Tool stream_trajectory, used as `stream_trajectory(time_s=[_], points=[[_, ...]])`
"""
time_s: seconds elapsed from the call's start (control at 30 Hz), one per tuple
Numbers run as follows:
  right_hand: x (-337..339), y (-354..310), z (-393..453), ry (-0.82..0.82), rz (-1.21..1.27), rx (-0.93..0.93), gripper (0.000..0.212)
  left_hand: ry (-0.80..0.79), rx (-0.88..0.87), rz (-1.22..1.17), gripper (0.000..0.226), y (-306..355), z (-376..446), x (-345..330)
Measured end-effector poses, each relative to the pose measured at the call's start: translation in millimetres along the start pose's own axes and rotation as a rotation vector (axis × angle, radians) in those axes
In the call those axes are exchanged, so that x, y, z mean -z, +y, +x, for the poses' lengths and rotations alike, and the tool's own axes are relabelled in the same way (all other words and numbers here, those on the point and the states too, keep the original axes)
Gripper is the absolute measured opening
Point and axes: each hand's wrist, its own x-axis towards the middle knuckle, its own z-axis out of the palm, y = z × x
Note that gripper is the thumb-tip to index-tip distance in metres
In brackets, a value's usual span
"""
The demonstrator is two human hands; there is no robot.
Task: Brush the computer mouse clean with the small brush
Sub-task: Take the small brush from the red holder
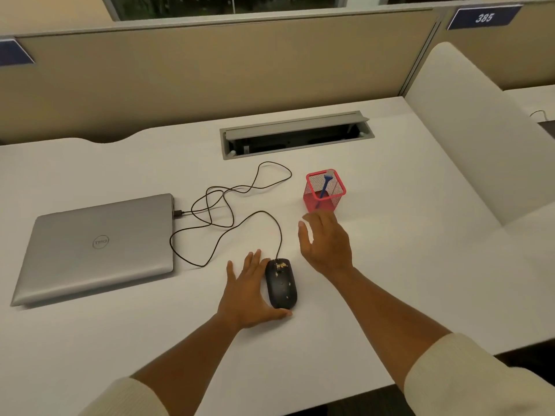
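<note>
A black wired computer mouse (281, 283) lies on the white desk, with pale crumbs on its wheel and back. My left hand (248, 291) lies flat against the mouse's left side, thumb curled round its rear end. A small blue brush (325, 185) stands bristles-up in a red mesh pen cup (326, 192) behind the mouse to the right. My right hand (326, 240) hovers open just in front of the cup, fingers spread, holding nothing.
A closed silver laptop (99, 246) lies at the left, with the mouse's black cable (231, 202) looping from its side to the mouse. An open grey cable hatch (295, 135) sits at the desk's back. A beige partition rises behind, and the desk's front edge (360, 393) runs near my forearms.
</note>
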Motion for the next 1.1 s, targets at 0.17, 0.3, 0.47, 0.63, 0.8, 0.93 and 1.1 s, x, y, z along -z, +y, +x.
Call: stream_trajectory(time_s=[0.17, 0.3, 0.47, 0.63, 0.8, 0.93, 1.1], points=[[8, 5, 41, 0.020, -0.030, -0.148, 0.025, 0.042, -0.021, -0.017, 0.134, 0, -1, -2], [12, 18, 78, -0.105, -0.096, -0.370, 0.032, 0.060, -0.039, -0.014, 0.133, 1, -2, -3], [14, 40, 114, -0.165, -0.155, -0.409, 0.033, 0.058, -0.052, -0.023, 0.132, 1, 0, -5], [9, 55, 138, -0.236, -0.219, -0.414, 0.035, 0.081, -0.062, -0.036, 0.131, 0, 1, -8], [6, 60, 146, -0.284, -0.243, -0.431, 0.041, 0.080, -0.066, -0.033, 0.130, -1, 1, -8], [7, 60, 146, -0.324, -0.267, -0.414, 0.042, 0.078, -0.062, -0.017, 0.131, 0, 1, -9], [7, 56, 144, -0.367, -0.297, -0.406, 0.050, 0.076, -0.055, -0.017, 0.130, 1, 1, -8]])
